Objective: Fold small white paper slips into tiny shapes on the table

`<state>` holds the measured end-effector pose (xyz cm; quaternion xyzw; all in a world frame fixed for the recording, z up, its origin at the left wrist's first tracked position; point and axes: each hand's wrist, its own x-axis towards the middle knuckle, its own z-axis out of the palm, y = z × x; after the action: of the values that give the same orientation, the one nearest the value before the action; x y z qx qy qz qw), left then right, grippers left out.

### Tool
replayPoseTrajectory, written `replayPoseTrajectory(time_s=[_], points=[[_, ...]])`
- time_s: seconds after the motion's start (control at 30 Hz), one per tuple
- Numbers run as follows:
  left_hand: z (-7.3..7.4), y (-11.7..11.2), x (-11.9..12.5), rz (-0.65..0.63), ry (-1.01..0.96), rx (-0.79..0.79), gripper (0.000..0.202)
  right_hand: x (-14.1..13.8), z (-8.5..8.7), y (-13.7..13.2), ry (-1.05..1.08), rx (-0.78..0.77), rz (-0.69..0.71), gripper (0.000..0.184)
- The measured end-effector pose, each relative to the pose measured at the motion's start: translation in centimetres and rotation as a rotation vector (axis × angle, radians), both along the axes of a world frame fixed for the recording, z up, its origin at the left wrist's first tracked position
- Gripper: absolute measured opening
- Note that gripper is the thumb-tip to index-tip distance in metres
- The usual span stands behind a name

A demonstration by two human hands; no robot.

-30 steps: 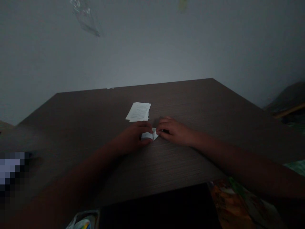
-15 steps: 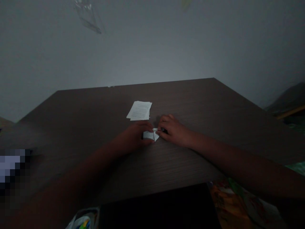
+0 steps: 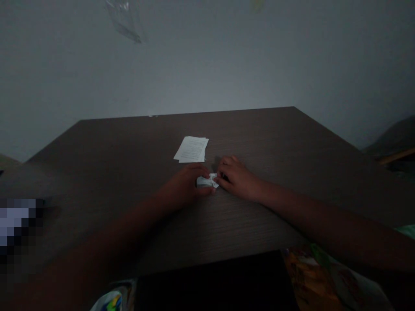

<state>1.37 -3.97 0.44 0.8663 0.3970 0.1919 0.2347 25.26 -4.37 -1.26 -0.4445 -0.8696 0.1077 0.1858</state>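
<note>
A small folded piece of white paper lies on the dark wooden table between my two hands. My left hand pinches its left side, fingers curled over it. My right hand grips its right end with bent fingers. Both hands rest on the tabletop and cover most of the paper. Just beyond them lies a small stack of printed white sheets, which neither hand touches.
A grey wall stands behind the table's far edge. A clear plastic bag hangs on the wall at the upper left. A colourful cloth shows at the lower right, and a colourful packet at the bottom edge.
The folded paper looks more compact now, with its right corner tucked in under my right fingers. Both hands stay in place. The view has shifted slightly.
</note>
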Motion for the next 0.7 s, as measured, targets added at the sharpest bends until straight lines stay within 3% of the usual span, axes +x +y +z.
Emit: replayPoseTrajectory(time_s=[0.3, 0.43, 0.6, 0.7], points=[[-0.8, 0.0, 0.2, 0.045, 0.002, 0.028, 0.031, -0.3, 0.1, -0.1, -0.042, 0.008, -0.026, 0.017], [-0.4, -0.5, 0.3, 0.065, 0.067, 0.075, 0.036, -0.2, 0.3, 0.0, -0.032, 0.033, 0.006, 0.018], [0.4, -0.8, 0.2, -0.019, 0.121, 0.142, 0.031, 0.2, 0.8, 0.1, -0.029, 0.002, 0.106, 0.019], [0.3, -0.4, 0.1, -0.042, 0.106, 0.128, 0.029, 0.4, 1.0, 0.0, -0.039, -0.035, 0.097, 0.018]])
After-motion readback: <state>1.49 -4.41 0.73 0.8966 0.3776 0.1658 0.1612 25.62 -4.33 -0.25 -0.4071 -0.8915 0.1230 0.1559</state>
